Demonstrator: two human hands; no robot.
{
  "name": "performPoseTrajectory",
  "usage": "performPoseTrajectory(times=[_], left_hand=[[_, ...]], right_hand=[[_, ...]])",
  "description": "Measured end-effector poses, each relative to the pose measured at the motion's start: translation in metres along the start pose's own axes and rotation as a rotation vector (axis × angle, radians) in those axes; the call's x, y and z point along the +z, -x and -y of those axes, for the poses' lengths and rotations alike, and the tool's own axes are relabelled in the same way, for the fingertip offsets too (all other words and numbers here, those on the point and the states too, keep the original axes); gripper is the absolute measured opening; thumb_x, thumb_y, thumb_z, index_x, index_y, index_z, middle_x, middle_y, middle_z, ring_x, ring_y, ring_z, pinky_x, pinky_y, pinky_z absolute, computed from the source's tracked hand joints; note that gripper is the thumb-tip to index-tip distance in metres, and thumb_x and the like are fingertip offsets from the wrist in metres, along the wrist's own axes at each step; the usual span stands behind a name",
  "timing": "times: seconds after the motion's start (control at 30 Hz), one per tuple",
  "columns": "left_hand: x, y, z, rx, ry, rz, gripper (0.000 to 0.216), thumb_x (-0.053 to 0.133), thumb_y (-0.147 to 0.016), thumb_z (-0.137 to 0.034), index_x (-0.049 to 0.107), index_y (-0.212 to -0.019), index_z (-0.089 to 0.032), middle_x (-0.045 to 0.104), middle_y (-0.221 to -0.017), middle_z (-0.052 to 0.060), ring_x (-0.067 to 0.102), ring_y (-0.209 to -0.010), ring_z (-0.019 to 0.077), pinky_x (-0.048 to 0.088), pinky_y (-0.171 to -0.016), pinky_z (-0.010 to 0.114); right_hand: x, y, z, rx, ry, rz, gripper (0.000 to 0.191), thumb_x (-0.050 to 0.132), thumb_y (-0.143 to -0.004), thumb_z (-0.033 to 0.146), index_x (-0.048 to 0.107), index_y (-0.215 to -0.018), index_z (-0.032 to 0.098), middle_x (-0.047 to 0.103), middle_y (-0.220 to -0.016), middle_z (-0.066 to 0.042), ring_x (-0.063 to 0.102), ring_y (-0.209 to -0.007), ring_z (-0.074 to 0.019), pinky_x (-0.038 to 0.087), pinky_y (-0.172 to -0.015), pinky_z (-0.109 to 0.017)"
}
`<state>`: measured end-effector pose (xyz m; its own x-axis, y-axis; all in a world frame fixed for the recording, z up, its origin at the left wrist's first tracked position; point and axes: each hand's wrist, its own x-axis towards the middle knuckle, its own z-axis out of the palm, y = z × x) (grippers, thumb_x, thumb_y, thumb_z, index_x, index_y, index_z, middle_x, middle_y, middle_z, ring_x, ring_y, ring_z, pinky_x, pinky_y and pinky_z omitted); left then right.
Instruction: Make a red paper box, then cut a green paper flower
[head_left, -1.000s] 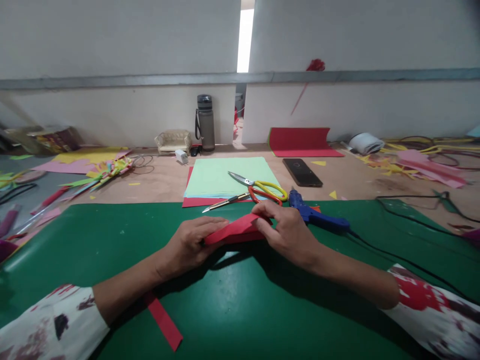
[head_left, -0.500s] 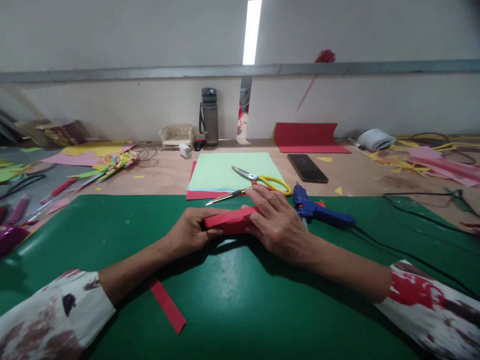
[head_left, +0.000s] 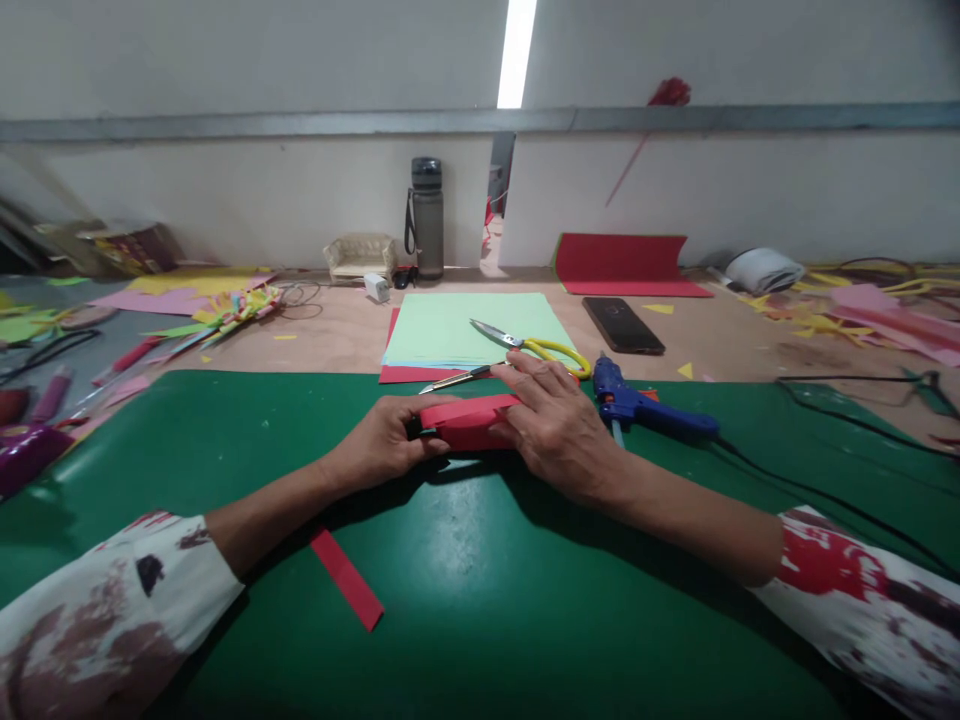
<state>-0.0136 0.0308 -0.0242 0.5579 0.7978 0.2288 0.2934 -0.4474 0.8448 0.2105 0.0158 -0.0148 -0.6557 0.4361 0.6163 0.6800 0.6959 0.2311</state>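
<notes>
The person wore a loose white garment whose left sleeve (head_left: 112,620) was smudged with maroon blotches and one small black mark, while the right sleeve (head_left: 862,590) carried brighter red patches among dark maroon streaks, both cuffs leaving the left hand (head_left: 382,442) and right hand (head_left: 556,428) uncovered.

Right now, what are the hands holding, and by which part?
A folded red paper piece: left hand grips its left end, right hand covers its right end.
</notes>
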Motion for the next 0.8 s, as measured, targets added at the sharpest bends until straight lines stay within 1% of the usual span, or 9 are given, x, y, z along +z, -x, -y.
performPoseTrajectory(times=[0.07,0.1,0.2,0.27,0.33,0.43,0.57,0.7,0.8], left_hand=[[0.0009,-0.0004,-0.0014,-0.002,0.001,-0.016,0.027,0.065,-0.077,-0.022,0.069,-0.103,-0.014,0.072,-0.093,0.006,0.065,-0.091,0.0203,0.050,-0.085,0.032],[0.0014,-0.0004,-0.0020,0.002,-0.005,-0.034,0.028,0.066,-0.076,-0.023,0.069,-0.103,-0.014,0.072,-0.093,0.006,0.065,-0.090,0.0206,0.050,-0.085,0.032],[0.0027,0.0003,-0.0027,0.012,-0.023,-0.070,0.033,0.065,-0.077,-0.026,0.068,-0.108,-0.014,0.071,-0.101,0.007,0.064,-0.094,0.0220,0.049,-0.087,0.032],[0.0029,0.0012,-0.0020,0.025,-0.037,-0.080,0.031,0.060,-0.081,-0.027,0.068,-0.108,-0.014,0.071,-0.103,0.007,0.064,-0.095,0.0219,0.048,-0.087,0.032],[0.0026,0.0021,-0.0008,0.051,-0.058,-0.091,0.029,0.057,-0.083,-0.027,0.068,-0.107,-0.015,0.071,-0.100,0.007,0.064,-0.094,0.0209,0.049,-0.086,0.032],[0.0017,0.0031,0.0004,0.078,-0.080,-0.148,0.024,0.062,-0.080,-0.026,0.070,-0.100,-0.015,0.072,-0.091,0.005,0.064,-0.085,0.0182,0.050,-0.080,0.029],[0.0014,0.0037,-0.0009,0.043,-0.104,-0.225,0.018,0.065,-0.077,-0.029,0.071,-0.083,-0.012,0.068,-0.070,0.002,0.059,-0.064,0.0138,0.048,-0.064,0.023],[0.0027,0.0034,-0.0030,0.001,-0.059,-0.232,0.022,0.065,-0.077,-0.033,0.071,-0.079,-0.012,0.068,-0.070,0.002,0.058,-0.064,0.0136,0.047,-0.062,0.023],[0.0036,0.0025,-0.0033,-0.046,-0.013,-0.226,0.023,0.066,-0.075,-0.035,0.071,-0.076,-0.013,0.067,-0.067,0.001,0.056,-0.063,0.0132,0.046,-0.060,0.022]], right_hand=[[0.0005,-0.0004,0.0002,-0.010,-0.002,-0.012,0.024,0.052,-0.089,0.017,0.067,-0.073,0.006,0.064,-0.112,-0.023,0.052,-0.115,-0.0373,0.046,-0.089,-0.053],[0.0008,-0.0003,0.0001,-0.023,0.003,-0.018,0.025,0.052,-0.089,0.017,0.067,-0.073,0.006,0.065,-0.111,-0.023,0.052,-0.114,-0.0369,0.047,-0.088,-0.053],[0.0026,0.0005,-0.0009,-0.078,0.024,-0.033,0.026,0.051,-0.090,0.018,0.067,-0.072,0.007,0.065,-0.111,-0.023,0.054,-0.112,-0.0355,0.049,-0.087,-0.051],[0.0045,0.0013,-0.0017,-0.095,0.030,-0.037,0.027,0.051,-0.091,0.018,0.066,-0.071,0.008,0.066,-0.110,-0.023,0.056,-0.110,-0.0340,0.051,-0.085,-0.049],[0.0065,0.0019,-0.0023,-0.089,0.031,-0.042,0.026,0.050,-0.091,0.016,0.067,-0.073,0.007,0.067,-0.106,-0.021,0.059,-0.105,-0.0323,0.053,-0.083,-0.046],[0.0089,0.0027,-0.0031,-0.080,0.019,-0.052,0.026,0.048,-0.091,0.015,0.067,-0.076,0.006,0.068,-0.102,-0.022,0.061,-0.101,-0.0315,0.054,-0.082,-0.045],[0.0096,0.0037,-0.0038,-0.070,-0.028,-0.045,0.027,0.047,-0.091,0.017,0.066,-0.077,0.005,0.067,-0.101,-0.024,0.061,-0.101,-0.0330,0.053,-0.083,-0.048],[0.0074,0.0042,-0.0026,-0.057,-0.049,-0.023,0.024,0.050,-0.090,0.018,0.066,-0.079,0.005,0.066,-0.102,-0.025,0.060,-0.101,-0.0340,0.051,-0.082,-0.051],[0.0045,0.0045,-0.0009,-0.040,-0.030,-0.019,0.019,0.053,-0.088,0.017,0.066,-0.080,0.006,0.066,-0.102,-0.024,0.060,-0.102,-0.0337,0.050,-0.083,-0.050]])
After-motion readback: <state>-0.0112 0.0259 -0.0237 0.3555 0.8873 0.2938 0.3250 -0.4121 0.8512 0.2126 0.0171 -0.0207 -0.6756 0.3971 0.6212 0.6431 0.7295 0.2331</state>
